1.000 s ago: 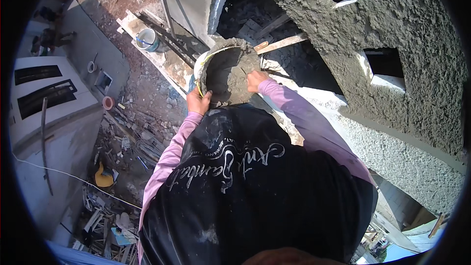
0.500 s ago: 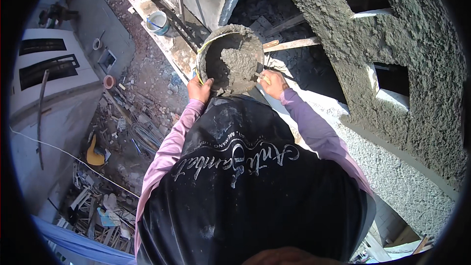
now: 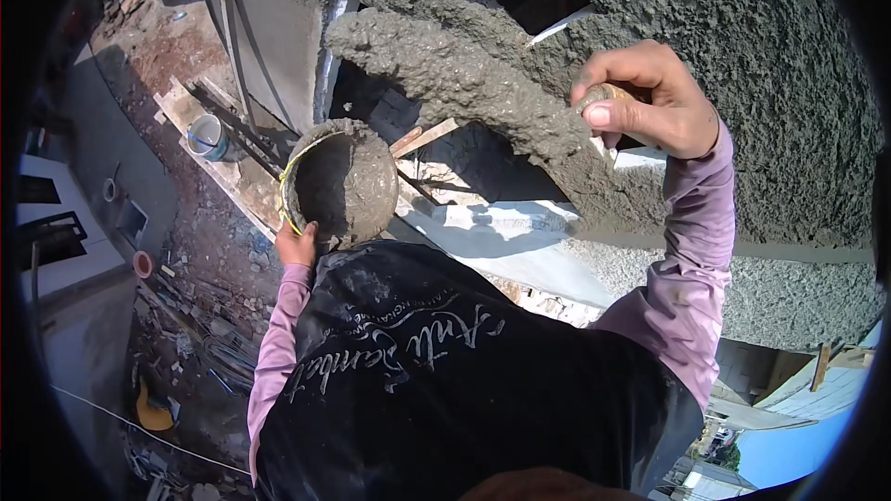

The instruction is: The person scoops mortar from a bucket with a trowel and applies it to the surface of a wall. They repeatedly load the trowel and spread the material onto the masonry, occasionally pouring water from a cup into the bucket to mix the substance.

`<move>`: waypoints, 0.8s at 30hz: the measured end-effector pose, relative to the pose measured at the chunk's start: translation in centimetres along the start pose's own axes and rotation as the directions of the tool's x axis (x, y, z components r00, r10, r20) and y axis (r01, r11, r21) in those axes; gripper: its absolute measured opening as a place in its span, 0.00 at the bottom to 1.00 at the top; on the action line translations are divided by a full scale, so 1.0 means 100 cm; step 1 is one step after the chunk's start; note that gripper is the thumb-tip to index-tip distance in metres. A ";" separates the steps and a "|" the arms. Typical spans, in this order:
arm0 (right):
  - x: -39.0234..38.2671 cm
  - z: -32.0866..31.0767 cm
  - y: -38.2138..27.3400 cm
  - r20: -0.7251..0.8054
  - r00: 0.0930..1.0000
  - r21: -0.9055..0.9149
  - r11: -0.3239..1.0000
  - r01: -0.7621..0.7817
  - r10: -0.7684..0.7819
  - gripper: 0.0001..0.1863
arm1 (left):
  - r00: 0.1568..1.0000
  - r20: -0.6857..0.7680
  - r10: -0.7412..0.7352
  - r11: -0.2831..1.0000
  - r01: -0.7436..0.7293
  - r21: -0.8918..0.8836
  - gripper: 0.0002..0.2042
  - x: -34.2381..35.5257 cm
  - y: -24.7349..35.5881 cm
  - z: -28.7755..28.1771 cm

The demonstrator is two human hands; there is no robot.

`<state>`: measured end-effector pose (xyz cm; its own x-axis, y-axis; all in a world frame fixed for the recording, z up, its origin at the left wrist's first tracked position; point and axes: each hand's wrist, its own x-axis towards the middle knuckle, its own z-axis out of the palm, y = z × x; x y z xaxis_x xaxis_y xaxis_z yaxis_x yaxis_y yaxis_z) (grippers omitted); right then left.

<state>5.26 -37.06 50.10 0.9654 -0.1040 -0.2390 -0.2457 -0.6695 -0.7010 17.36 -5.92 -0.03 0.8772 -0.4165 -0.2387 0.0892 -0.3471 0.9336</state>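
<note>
The right hand (image 3: 654, 102) is no longer at the bucket (image 3: 284, 190): it is raised well to the right, in front of the plastered wall (image 3: 733, 19), fingers closed round the handle (image 3: 605, 93). The right sleeve (image 3: 696, 232), previously slanting toward the bucket, now stands nearly upright, bent at the elbow. A long mass of mortar (image 3: 464, 70) extends left from the hand across the dark opening (image 3: 478, 167). The large lump previously seen inside the bucket is gone. A new shadow (image 3: 510, 225) falls on the ledge (image 3: 444, 214).
</note>
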 end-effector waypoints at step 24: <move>0.089 0.316 0.271 0.036 0.935 -0.656 0.714 -0.243 0.352 0.13 | 0.991 0.133 0.033 0.998 -0.040 0.047 0.12 -0.007 0.000 0.010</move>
<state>4.46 -32.94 7.72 0.8137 -0.3065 -0.4940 -0.3532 -0.9355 -0.0015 16.26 -6.44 -0.14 0.8091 -0.5360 -0.2411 0.0323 -0.3691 0.9288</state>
